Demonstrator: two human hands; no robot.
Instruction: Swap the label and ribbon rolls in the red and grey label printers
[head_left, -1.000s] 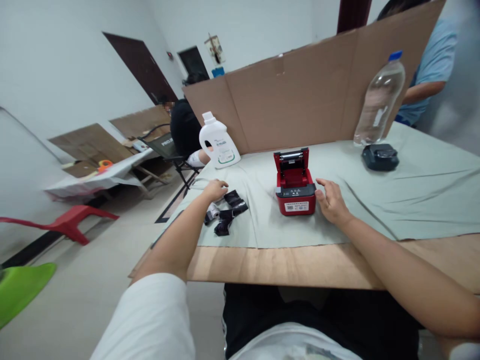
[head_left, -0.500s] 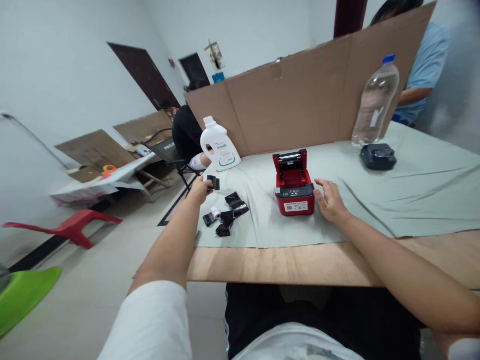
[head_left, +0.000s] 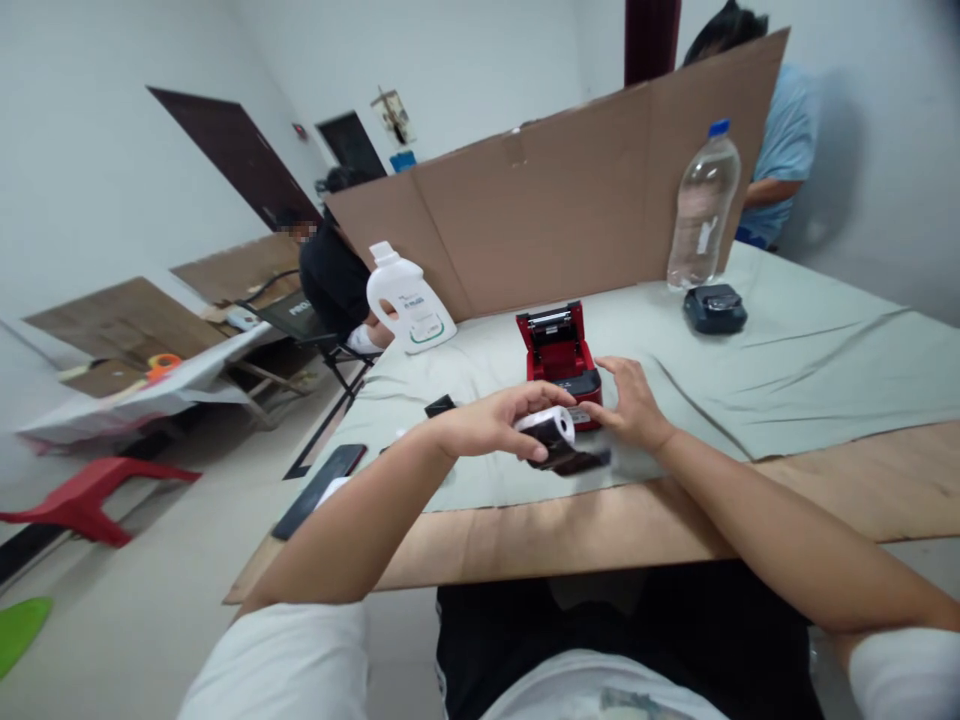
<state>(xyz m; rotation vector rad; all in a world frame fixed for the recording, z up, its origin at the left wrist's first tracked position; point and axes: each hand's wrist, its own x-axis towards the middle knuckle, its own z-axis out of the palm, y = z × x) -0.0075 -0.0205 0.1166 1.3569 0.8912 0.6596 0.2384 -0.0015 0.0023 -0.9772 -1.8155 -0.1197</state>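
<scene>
My left hand (head_left: 487, 420) is closed around a small white paper roll (head_left: 564, 424) with a black outer wrap, and a loose black tail hangs below it. This roll is in front of the red and black label printer (head_left: 592, 386), whose lid stands up and shows the red inside. At the printer's right side my right hand (head_left: 631, 408) is open, thumb and fingers spread; whether it touches the casing I cannot tell. Beyond my left forearm a black scrap (head_left: 439, 405) lies on the cloth, with other pieces mostly hidden behind the arm.
A white jug (head_left: 412, 305) stands at the back left, before a cardboard partition (head_left: 555, 220). Back right are a clear bottle (head_left: 703, 215) and a dark device (head_left: 714, 309). A dark flat slab (head_left: 319, 492) lies at the table's left edge. People sit beyond the partition.
My left hand has carried the roll from the table's left side to the front of the printer. My right hand stays by the printer, fingers more spread. The view has shifted.
</scene>
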